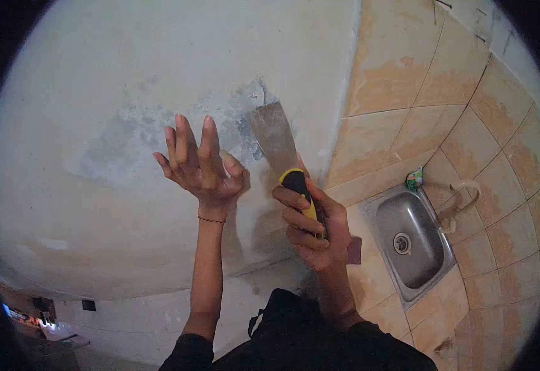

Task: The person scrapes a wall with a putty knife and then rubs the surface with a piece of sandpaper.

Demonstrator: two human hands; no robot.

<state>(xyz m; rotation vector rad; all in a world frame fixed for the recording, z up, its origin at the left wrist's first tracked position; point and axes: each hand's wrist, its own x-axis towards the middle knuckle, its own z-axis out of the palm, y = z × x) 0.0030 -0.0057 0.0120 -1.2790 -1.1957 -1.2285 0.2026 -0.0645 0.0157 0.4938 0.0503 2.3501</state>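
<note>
Gripping scraper [277, 137] (right hand [313, 229]), blade above grip

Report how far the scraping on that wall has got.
Done: a grey patch is already bare of paint. In hand: the right hand grips the scraper, blade against the patch's right edge; the left hand is open, near the wall. Left: pale paint covers the rest of the wall.

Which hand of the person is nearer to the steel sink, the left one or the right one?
The right hand is nearer: it grips the scraper just left of the sink. The left hand is open against the wall, farther left, beyond the right hand.
</note>
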